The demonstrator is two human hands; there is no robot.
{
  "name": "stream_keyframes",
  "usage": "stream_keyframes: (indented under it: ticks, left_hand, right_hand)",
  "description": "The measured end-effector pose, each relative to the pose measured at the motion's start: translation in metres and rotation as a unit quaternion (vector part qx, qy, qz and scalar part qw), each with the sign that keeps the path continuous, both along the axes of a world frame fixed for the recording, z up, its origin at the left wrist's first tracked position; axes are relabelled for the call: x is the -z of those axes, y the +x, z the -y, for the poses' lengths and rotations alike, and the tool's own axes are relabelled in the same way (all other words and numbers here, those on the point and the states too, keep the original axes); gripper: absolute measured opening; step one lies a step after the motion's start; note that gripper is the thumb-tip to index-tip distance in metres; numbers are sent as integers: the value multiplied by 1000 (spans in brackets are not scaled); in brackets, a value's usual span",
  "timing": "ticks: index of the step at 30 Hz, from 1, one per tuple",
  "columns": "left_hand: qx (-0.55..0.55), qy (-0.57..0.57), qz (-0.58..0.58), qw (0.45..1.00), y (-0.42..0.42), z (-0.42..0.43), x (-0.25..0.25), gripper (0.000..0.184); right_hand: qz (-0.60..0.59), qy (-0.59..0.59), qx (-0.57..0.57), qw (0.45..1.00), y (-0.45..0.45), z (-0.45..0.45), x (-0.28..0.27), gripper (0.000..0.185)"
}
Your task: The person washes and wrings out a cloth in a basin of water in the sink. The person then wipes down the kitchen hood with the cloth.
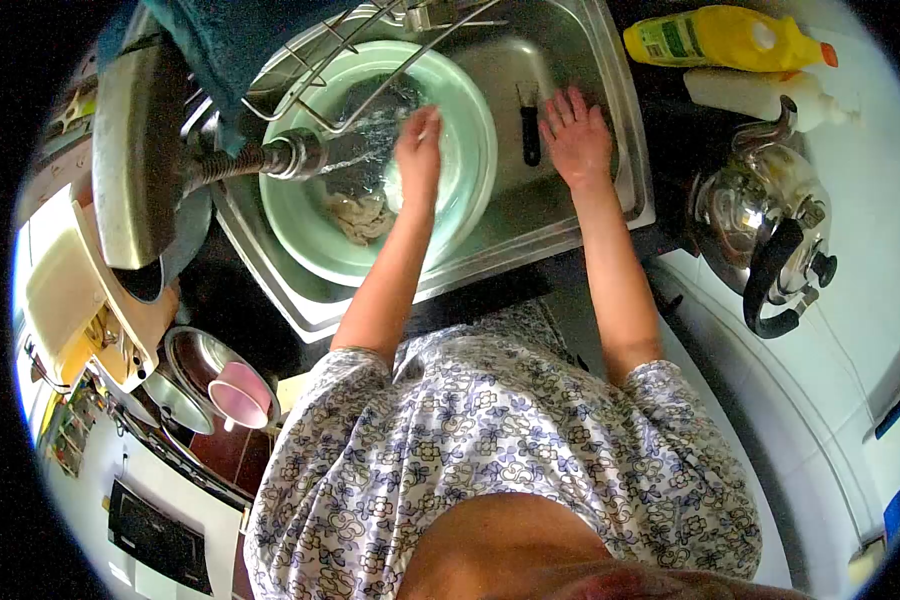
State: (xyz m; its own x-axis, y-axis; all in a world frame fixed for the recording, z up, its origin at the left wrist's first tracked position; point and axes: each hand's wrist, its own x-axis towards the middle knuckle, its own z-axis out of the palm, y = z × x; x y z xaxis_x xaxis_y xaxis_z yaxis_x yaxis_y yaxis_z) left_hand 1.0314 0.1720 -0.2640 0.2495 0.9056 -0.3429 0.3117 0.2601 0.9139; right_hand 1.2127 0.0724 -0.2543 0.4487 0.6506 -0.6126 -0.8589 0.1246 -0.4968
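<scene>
My left hand (418, 152) is over the pale green basin (482, 150), beside running water from the tap with a ribbed hose (295, 155). Its fingers are seen edge-on and blurred, so their grip cannot be told. Dark cloth-like material (375, 95) and a beige crumpled piece (360, 218) lie in the basin's water. To the right, my right hand (578, 140) is open, palm down with fingers spread, over the steel sink (515, 205). Just left of it lies a small black-handled tool (531, 135), its head too unclear to name.
A wire rack (340, 70) and a teal cloth (232, 50) overhang the basin. Right of the sink stand a yellow bottle (725, 40), a white bottle (760, 95) and a steel kettle (765, 205). A pink cup (240, 395) is at lower left.
</scene>
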Motion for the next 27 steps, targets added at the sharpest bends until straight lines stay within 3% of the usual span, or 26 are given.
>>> stream_keyframes:
  ticks: [2, 5, 6, 7, 8, 9, 10, 11, 12, 14, 16, 19, 20, 21, 22, 23, 26, 27]
  left_hand:
    - [-81, 32, -20, 996, -25, 3, 49, 28]
    - [-149, -114, 30, 982, -53, 12, 158, 22]
    - [-139, -199, 121, 962, -36, 3, 127, 20]
    - [-106, -293, 341, 887, -25, 5, 119, 24]
    - [-68, -303, 372, 875, -3, 4, 79, 26]
    - [-2, -260, 295, 920, 21, 10, 24, 32]
    - [16, -256, 288, 923, 37, 20, 12, 33]
    - [240, 20, 80, 967, 54, 22, -31, 36]
    - [227, -3, 166, 959, 66, 41, -4, 42]
    - [135, 117, 90, 980, 109, 80, -17, 39]
    - [127, 132, 55, 981, 122, 89, -16, 41]
    - [248, 4, 60, 967, 132, 50, 30, 50]
    - [285, -39, 64, 956, 135, 37, 43, 53]
    - [324, -81, 66, 940, 130, 29, 49, 56]
    - [337, -60, 66, 937, 106, 25, 6, 52]
    - [282, -62, 88, 953, 87, 25, -15, 49]
    - [129, -123, 150, 973, 29, 23, -39, 37]
    - [88, -177, 169, 966, 7, 19, -33, 30]
  right_hand:
    - [-26, 2, 8, 1000, 1, 3, 18, 53]
    - [-36, -9, 20, 999, 3, 8, 42, 53]
    - [-35, -15, 21, 999, 5, 8, 55, 52]
    - [-38, -19, 21, 999, 3, 8, 61, 52]
    - [-43, -13, 24, 999, 1, 4, 59, 51]
    - [-47, -5, 27, 999, 1, -2, 53, 51]
    - [-51, 1, 31, 998, 1, -4, 49, 50]
    - [-57, 20, 29, 998, 1, -5, 47, 50]
    - [-62, 40, 26, 997, 1, -7, 45, 50]
    - [-3, 24, 13, 1000, 3, -12, 39, 50]
    - [124, -56, -9, 991, 2, -14, 25, 50]
    - [63, -88, -81, 991, -2, -17, -3, 51]
    - [26, -43, -107, 993, -3, -18, -17, 49]
    - [57, -102, -90, 989, -1, -16, -10, 43]
    - [83, -158, -71, 981, 0, -12, 5, 38]
    - [111, -210, -50, 970, 4, -12, 21, 33]
    - [172, -323, -247, 897, 12, -8, 61, 48]
    - [304, -365, -308, 824, 8, -5, 83, 47]
